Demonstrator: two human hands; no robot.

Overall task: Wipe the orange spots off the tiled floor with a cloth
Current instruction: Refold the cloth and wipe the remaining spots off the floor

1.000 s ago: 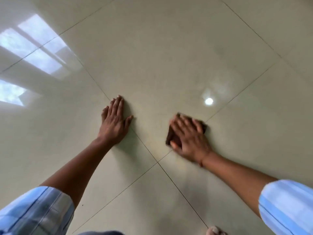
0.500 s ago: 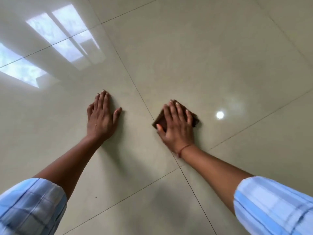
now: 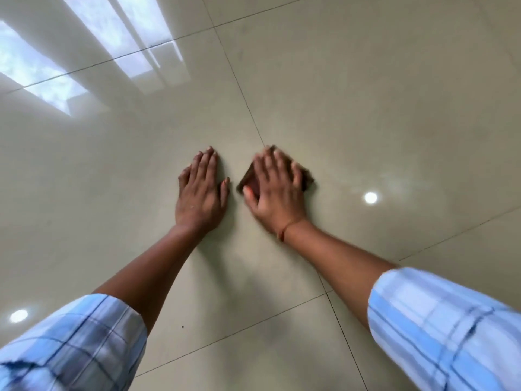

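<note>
Cloth (image 3: pixel 306 181) slid leftward, right hand (image 3: pixel 275 193) pressing

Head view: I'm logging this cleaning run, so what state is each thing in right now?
right hand, fingers straight, pressing down on the cloth; motion-blurred.
left hand, flat on the floor, fingers straight, holding nothing.
cloth, dark brown, folded, lying flat under the right hand.
tiled floor, glossy with window reflections; no orange spots visible, one small dark speck.

No legible text, label, brand or number on tiled floor (image 3: pixel 366 108), cloth (image 3: pixel 248 179) or sleeves (image 3: pixel 84 342)
</note>
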